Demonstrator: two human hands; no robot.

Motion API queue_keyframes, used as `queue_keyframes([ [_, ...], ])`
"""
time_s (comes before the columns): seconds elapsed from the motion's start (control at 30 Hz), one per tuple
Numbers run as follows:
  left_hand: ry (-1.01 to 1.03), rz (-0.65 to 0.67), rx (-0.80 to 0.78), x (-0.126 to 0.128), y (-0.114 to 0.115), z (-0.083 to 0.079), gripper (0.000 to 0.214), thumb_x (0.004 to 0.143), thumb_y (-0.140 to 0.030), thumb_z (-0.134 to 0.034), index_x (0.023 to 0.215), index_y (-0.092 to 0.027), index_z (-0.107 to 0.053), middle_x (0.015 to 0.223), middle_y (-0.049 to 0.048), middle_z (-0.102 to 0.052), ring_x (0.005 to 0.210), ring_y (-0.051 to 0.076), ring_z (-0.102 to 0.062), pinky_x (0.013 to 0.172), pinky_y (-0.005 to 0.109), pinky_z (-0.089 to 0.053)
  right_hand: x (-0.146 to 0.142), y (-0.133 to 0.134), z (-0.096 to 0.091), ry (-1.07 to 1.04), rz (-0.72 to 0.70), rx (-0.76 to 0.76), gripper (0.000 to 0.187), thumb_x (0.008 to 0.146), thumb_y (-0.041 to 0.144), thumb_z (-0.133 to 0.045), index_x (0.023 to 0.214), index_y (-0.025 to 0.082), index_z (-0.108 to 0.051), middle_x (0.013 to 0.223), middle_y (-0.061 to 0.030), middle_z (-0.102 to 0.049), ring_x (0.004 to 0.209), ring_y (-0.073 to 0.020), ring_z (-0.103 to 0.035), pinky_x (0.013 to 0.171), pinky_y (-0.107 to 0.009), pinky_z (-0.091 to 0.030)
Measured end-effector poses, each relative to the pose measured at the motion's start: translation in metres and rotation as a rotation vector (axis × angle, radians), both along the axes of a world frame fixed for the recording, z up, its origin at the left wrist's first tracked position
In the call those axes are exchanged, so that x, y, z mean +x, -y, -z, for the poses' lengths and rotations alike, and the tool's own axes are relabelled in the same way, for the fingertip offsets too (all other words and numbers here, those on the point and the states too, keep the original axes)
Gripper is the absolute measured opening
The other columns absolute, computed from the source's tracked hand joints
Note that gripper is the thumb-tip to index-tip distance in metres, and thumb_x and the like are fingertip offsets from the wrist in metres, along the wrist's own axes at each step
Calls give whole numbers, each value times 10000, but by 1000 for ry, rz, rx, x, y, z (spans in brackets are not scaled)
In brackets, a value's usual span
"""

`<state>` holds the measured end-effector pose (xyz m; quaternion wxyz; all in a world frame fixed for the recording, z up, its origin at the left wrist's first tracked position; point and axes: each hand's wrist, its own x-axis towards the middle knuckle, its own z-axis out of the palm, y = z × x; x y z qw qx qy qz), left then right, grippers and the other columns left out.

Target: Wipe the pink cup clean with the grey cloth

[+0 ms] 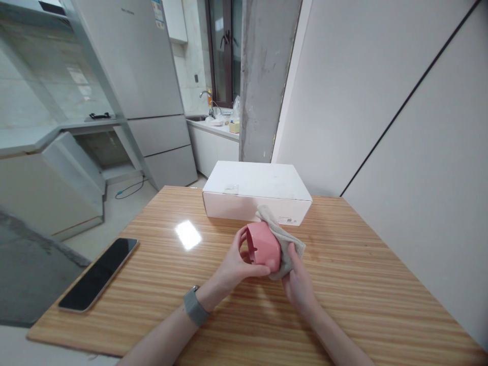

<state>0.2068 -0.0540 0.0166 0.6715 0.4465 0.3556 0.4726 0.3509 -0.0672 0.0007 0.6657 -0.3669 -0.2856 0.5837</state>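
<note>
Left hand (233,267), watch-banded wrist: clasped around the open left end of a pink faceted cup (263,245), thumb at the rim, holding it just above the wooden table (343,284) with its long axis lying roughly left to right. Right hand (297,282): closed on a grey cloth (284,239) pressed against the cup's right side, so the cup sits between both hands, touching each. Beyond: white box (255,195) just behind; black phone (99,273) well apart, left.

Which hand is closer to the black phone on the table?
The left hand. It holds the pink cup, on the side toward the phone. The right hand, pressing a grey cloth to the cup, is farther away.
</note>
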Motion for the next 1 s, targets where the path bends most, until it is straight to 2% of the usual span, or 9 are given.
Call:
queue_keyframes([
  [0.07,-60,-1,12,0,0,-1,1033,452,-217,-939,1338,-277,-410,1466,133,-405,964,215,-634,798,336,-535,0,0,-4,-26,3,-37,476,735,616,-707,1075,284,-733,1294,-2,-673,1341,-271,-497,1181,-442,-321],
  [0.23,-183,-93,38,-1,-2,-3,1015,422,-274,-957,1298,-214,-448,1335,155,-519,1044,267,-615,876,386,-522,-2,1,-5,-78,-3,-95,463,704,625,-723,1019,286,-751,1220,5,-716,1348,-269,-490,1192,-435,-303],
  [0.4,-73,-87,-23,1,-2,0,922,454,-281,-937,1253,-198,-484,1348,154,-530,1029,270,-627,873,379,-515,-1,0,-1,-57,2,-82,473,692,629,-735,1012,281,-752,1225,5,-714,1354,-258,-483,1206,-405,-273],
  [0.53,-13,-119,-40,2,-1,2,892,510,-271,-903,1294,-226,-479,1283,130,-566,1062,273,-614,854,348,-513,1,1,4,6,-2,-11,452,758,622,-680,1057,288,-738,1257,3,-696,1351,-251,-487,1199,-431,-287],
  [0.67,66,-39,-96,-2,-2,4,927,592,-288,-868,1385,-304,-388,1168,94,-614,1016,253,-626,781,331,-532,2,2,12,79,-18,78,460,796,606,-653,1143,308,-703,1292,8,-674,1386,-233,-442,1207,-438,-265],
  [0.77,138,-6,-169,-3,-3,5,848,631,-322,-851,1352,-287,-405,1123,88,-622,952,228,-638,737,313,-539,2,3,20,113,-41,112,492,798,571,-675,1224,325,-657,1391,17,-598,1407,-229,-409,1219,-430,-229],
  [0.9,188,-18,-203,-2,-1,4,781,676,-329,-829,1333,-267,-411,1267,130,-562,1026,251,-619,737,333,-554,2,0,24,117,-40,116,466,822,524,-673,1243,327,-640,1431,24,-560,1412,-213,-400,1223,-418,-213],
  [1.0,150,-12,-147,-2,0,1,859,588,-253,-882,1328,-277,-446,1417,133,-463,1153,304,-570,798,361,-554,1,-3,20,67,5,33,452,788,572,-682,1149,299,-698,1355,7,-631,1385,-226,-442,1209,-414,-250],
])
